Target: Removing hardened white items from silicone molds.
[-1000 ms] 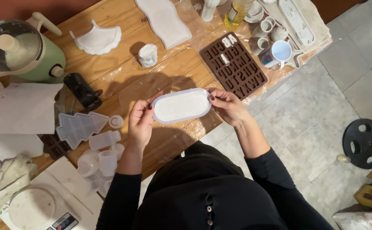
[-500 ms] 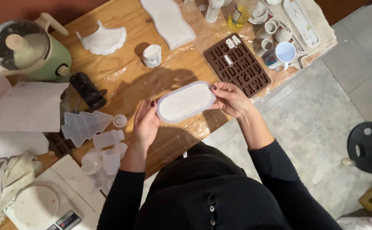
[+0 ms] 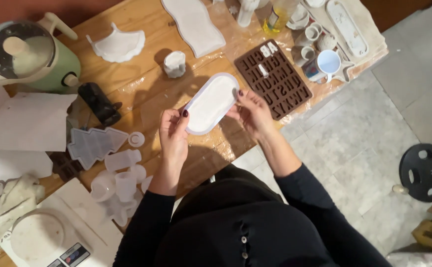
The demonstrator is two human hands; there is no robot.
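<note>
White and smooth, the oval mould [image 3: 211, 103] sits pinched between my left hand [image 3: 174, 132] and right hand [image 3: 252, 111], fingers closed on each end above the wooden table [image 3: 142, 101]. Its long axis slants from near-left to far-right. Beyond my right hand lies a brown letter mould [image 3: 275, 79]; grey floor tiles [image 3: 354, 133] lie to the right.

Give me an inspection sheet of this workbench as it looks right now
Surface: wooden table, partly under clear plastic film.
Job's things: white oval mould, held above the table.
Clutter: brown letter mould, green pot, tree-shaped mould, clear cups, blue mug, white sheets.
Grippers: left hand and right hand each grip one end of the oval mould.
Cables: nothing seen.
Surroundings: grey tiled floor, black weight plate.
</note>
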